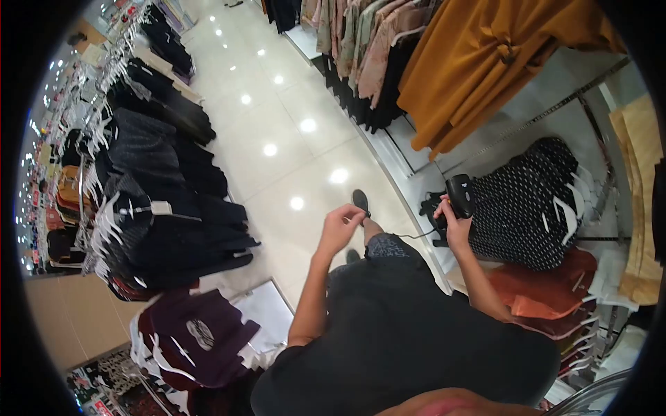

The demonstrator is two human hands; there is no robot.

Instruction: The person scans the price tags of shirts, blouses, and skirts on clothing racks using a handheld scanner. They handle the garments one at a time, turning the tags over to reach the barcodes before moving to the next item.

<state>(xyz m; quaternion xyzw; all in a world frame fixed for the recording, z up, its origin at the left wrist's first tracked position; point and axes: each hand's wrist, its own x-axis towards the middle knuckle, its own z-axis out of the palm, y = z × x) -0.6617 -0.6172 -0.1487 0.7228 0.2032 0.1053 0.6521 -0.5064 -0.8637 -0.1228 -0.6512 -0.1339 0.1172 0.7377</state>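
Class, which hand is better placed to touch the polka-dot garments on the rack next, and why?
Probably the right hand: gripping the scanner, it is right beside the polka-dot garments. The left hand is farther away, over the floor.

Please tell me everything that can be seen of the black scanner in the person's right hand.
The handheld scanner is black and looks like plastic, with a broad head above a narrower grip. The right hand closes around the grip and holds it roughly upright. A thin dark cable runs from its lower end toward the person. Behind it hang black dotted garments.
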